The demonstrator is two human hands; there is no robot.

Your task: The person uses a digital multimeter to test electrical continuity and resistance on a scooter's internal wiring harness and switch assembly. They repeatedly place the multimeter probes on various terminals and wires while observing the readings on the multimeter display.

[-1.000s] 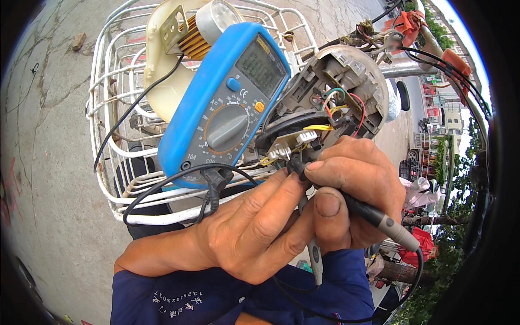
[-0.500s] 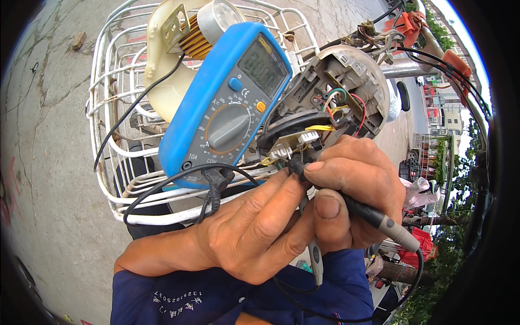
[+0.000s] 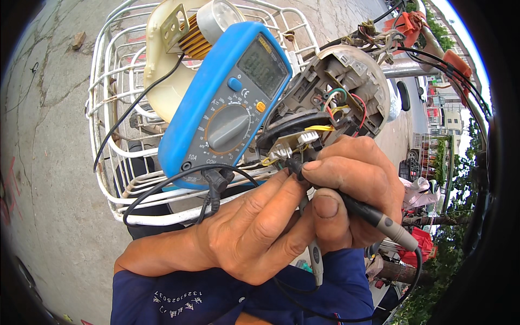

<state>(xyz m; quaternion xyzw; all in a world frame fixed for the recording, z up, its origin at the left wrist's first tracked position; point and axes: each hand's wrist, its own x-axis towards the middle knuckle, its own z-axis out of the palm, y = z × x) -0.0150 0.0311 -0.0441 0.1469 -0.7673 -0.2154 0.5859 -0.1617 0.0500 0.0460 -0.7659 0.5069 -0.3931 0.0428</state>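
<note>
A blue multimeter (image 3: pixel 227 92) lies tilted on the white wire basket, its black lead plugged in at the bottom. My left hand (image 3: pixel 254 227) grips a test probe (image 3: pixel 315 262) whose grey end hangs below my fingers. My right hand (image 3: pixel 360 192) pinches a second, black-and-grey probe (image 3: pixel 379 219), its front at a small circuit board (image 3: pixel 295 142) with white connectors. The exact tip contact is hard to see. The board hangs by yellow wires at an opened grey housing (image 3: pixel 352 76), where green and red wires show.
The white basket (image 3: pixel 108 135) also holds a cream plastic part (image 3: pixel 157 92) and a gold finned component (image 3: pixel 197 40). Cables and orange-wrapped handlebar pieces (image 3: pixel 455 67) run along the upper right. Cracked concrete ground (image 3: pixel 49 135) lies left; trees, parked vehicles and bags fill the right edge.
</note>
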